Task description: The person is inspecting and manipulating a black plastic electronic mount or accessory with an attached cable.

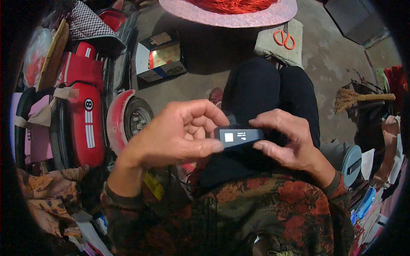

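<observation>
Above my lap I hold a small black box-shaped device (243, 136) with a white square label and tiny white print on its face. My left hand (183, 130) pinches its left end between thumb and fingers. At its right end, my right hand (288, 136) grips it between thumb and forefinger. The device lies roughly level, its printed face turned up. Its underside is hidden. Below it are my dark-trousered legs (256, 87).
A pink round tray (183, 9) holding red strands stands ahead. Orange-handled scissors (285, 39) lie on a pale cushion (262, 45). An open carton (160, 68) and a red ride-on vehicle (87, 128) are left. A straw broom (363, 97) and a blue-grey round container (352, 164) are right.
</observation>
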A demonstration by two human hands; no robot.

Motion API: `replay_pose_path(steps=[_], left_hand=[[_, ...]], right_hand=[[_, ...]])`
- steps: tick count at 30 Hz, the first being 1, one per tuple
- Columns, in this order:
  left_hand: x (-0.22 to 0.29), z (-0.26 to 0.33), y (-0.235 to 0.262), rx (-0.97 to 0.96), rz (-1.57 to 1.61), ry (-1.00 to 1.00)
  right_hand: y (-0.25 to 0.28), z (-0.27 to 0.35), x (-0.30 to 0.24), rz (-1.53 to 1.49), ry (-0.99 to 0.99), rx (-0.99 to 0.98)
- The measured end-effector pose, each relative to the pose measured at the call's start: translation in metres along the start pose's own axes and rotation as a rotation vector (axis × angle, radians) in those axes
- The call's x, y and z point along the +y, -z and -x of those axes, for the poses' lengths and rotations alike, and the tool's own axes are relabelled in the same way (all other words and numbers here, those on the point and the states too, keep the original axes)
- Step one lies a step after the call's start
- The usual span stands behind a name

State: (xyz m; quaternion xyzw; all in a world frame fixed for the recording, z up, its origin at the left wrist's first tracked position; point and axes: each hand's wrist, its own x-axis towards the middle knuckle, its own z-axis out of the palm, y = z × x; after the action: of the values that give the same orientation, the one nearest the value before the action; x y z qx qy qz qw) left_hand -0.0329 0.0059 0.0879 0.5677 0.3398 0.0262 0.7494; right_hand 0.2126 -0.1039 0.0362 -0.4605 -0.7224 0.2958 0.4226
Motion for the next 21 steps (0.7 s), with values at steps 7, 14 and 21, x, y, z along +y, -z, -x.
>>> replay_pose_path(steps=[7, 14, 21], left_hand=[[0.004, -0.016, 0.023, -0.108, -0.117, 0.040], [0.008, -0.021, 0.030, -0.159, -0.104, 0.122], [0.006, -0.021, 0.032, -0.168, -0.103, 0.109]], right_hand=[[0.003, -0.009, -0.008, -0.512, -0.567, -0.131], [-0.009, 0.000, 0.000, -0.849, -0.714, -0.138], [-0.009, 0.002, -0.001, -0.897, -0.706, -0.118]])
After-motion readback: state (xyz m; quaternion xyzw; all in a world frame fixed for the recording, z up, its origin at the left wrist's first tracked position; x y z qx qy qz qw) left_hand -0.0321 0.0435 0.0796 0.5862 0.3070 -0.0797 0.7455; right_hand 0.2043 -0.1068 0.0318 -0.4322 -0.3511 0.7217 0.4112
